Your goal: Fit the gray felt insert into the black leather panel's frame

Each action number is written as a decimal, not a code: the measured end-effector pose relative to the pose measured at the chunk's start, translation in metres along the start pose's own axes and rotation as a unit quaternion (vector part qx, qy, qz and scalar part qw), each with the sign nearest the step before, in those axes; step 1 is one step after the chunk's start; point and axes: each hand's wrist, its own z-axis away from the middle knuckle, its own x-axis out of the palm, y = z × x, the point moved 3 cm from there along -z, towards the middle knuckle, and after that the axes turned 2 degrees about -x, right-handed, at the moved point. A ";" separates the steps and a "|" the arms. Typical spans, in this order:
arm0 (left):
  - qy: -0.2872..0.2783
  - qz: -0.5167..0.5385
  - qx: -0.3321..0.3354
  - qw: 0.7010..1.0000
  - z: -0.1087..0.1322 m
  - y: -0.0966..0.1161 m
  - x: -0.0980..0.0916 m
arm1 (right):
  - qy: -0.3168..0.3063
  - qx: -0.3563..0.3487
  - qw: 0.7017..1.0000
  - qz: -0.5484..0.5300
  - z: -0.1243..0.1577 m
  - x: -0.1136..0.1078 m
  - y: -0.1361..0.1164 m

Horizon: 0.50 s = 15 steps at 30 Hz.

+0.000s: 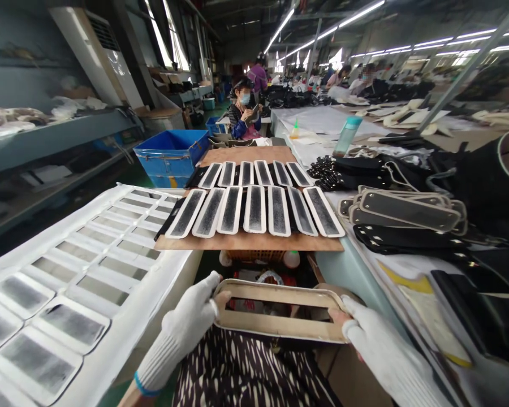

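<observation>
Fluorescent strips ran the length of a crowded workshop, where a long worktop (335,121) stretched away under piles of black and cream cut pieces. Close to the camera, a person in white knit gloves held a cream oblong frame (280,325) level above the lap, its long axis running crosswise, left to right, between the two hands. The left hand (193,316) gripped the frame's left end, thumb tip over the top edge; the right hand (365,333) pinched the right end in the same manner. Both hands were closed on the piece, each at one end, so neither was nearer than the other. A long open slot ran through the frame's middle, and a basket of small items showed through it below.

Directly ahead, beyond the frame, a wooden board (250,242) carried two rows of white-edged grey strips (254,209), all lying with their long axes pointing away from the person, at right angles to the held frame. To the left, a white sheet (161,265) bore more grey panels in rows. To the right lay a stack of dark padded pieces with pale borders (402,212).

Farther back stood a blue crate (172,152) and a teal bottle (346,135). A seated co-worker (244,116) bent over something in hand, with other workers dimly visible beyond.
</observation>
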 end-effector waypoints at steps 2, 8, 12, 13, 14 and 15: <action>0.010 -0.057 -0.023 0.998 -0.007 0.005 0.010 | -0.006 0.009 1.000 0.023 0.000 -0.005 -0.005; -0.010 -0.073 -0.030 0.997 -0.021 0.006 0.017 | -0.037 0.063 0.995 0.074 0.008 -0.003 -0.011; 0.017 -0.076 -0.013 0.997 -0.020 0.006 0.016 | 0.054 -0.015 0.995 0.082 0.016 0.004 -0.002; 0.026 -0.079 -0.010 0.997 -0.019 0.007 0.016 | 0.066 -0.024 0.994 0.090 0.017 0.006 0.000; 0.032 -0.081 -0.009 0.996 -0.019 0.007 0.016 | 0.058 -0.022 0.993 0.102 0.016 0.007 0.002; 0.034 -0.084 -0.010 0.996 -0.019 0.008 0.017 | 0.036 -0.008 0.993 0.116 0.015 0.007 0.003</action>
